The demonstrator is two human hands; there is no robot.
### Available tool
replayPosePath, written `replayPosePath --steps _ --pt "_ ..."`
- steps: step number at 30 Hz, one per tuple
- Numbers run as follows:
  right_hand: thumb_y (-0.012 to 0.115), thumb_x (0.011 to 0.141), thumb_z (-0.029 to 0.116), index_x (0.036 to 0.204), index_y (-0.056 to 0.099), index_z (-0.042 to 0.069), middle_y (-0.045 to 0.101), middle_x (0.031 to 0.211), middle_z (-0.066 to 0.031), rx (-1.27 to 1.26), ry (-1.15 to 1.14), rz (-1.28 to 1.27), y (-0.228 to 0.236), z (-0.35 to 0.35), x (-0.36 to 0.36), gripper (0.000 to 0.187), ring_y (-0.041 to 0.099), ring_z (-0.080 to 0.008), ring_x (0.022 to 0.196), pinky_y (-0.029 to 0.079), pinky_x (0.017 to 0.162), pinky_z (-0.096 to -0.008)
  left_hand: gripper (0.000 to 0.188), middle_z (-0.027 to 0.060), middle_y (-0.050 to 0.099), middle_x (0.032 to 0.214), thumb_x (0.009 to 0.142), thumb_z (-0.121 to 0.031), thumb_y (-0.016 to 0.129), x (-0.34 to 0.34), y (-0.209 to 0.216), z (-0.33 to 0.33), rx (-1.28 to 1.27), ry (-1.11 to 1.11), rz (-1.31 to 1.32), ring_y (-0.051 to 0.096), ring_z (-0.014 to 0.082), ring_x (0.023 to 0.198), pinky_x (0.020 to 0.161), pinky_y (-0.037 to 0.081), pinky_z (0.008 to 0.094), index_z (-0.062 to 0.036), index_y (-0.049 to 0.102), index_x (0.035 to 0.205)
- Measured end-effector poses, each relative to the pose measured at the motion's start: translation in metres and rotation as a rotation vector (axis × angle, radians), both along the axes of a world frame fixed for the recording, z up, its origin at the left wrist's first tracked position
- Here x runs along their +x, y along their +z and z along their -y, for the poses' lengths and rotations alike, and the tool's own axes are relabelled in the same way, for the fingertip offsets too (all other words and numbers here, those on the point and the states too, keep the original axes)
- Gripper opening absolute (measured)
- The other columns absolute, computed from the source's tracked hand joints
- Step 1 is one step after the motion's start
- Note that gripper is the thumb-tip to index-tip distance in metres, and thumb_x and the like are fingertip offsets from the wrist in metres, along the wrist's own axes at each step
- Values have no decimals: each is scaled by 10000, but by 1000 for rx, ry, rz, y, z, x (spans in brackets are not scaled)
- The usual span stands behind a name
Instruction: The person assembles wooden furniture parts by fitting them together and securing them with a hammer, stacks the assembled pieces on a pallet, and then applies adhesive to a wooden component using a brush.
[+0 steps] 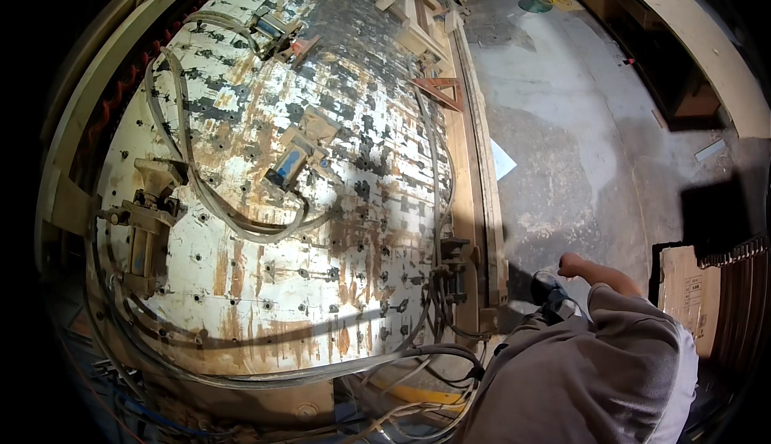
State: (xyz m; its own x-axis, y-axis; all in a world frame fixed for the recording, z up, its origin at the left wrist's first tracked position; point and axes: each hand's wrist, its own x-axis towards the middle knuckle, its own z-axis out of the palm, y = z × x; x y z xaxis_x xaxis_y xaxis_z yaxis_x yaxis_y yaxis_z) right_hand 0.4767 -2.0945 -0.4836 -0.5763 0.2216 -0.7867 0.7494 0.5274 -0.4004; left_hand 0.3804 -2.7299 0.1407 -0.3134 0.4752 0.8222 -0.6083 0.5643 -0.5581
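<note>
**Standing beside the stained counter (257,299), right hand (572,265) above the floor (554,147)**

Hands: My bare right hand is in front of me, elbow bent, forearm crossing in front of my grey shirt (594,364). Its fingers look curled in; I cannot tell whether they pinch anything. My left hand lies outside the view, so I cannot tell the state of its fingers. In the view, the right hand appears just beside my dark shoe (546,287), apart from the counter.

Nearest equipment: 1 dark edge clamp (455,271) sits on the counter's near right margin, to the left of my hand, with hoses gathered below it.

Counter: The white top is pitted with small holes and marked by brown streaks and dark patches. A tan clamp (144,239) stands at the left edge. A blue-marked clamp (287,164) lies around the middle, and a blue cylinder clamp (273,28) farther up. Grey hoses (265,236) loop between these units. A reddish-brown triangle (458,94) rests on the right-hand wooden border, below a pale wooden frame (422,42).

Surroundings: A pale sheet (503,159) lies on the concrete close to the counter's right side. A cardboard box (689,291) stands to my right. Beyond it, a long workbench (715,42) curves along the far right, and a green base (534,4) stands near the top.
</note>
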Motion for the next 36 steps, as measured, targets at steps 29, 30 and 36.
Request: replayPosePath --steps 29,30,36 --pt "589 718 247 750 710 29 678 756 -180 39 94 -73 -15 19 5 252 668 -337 736 542 700 -420 431 121 682 992 893 -471 477 -3 -4 23 -30 -58 13 626 333 746 622 471 446 -135 684 1067" --pt "593 715 250 748 707 25 677 754 -180 54 119 -102 -17 18 6 254 668 -337 737 542 703 -422 428 120 682 984 895 -468 474 -4 -4 22 -35 -63 9 623 332 733 615 469 446 -134 685 1058" --pt "596 705 236 787 710 25 679 787 -188 85 31 -124 -20 20 5 253 667 -344 779 537 714 -422 437 115 684 957 920 -464 450 -2 3 25 -25 -101 39 620 329 719 619 471 451 -112 696 999"
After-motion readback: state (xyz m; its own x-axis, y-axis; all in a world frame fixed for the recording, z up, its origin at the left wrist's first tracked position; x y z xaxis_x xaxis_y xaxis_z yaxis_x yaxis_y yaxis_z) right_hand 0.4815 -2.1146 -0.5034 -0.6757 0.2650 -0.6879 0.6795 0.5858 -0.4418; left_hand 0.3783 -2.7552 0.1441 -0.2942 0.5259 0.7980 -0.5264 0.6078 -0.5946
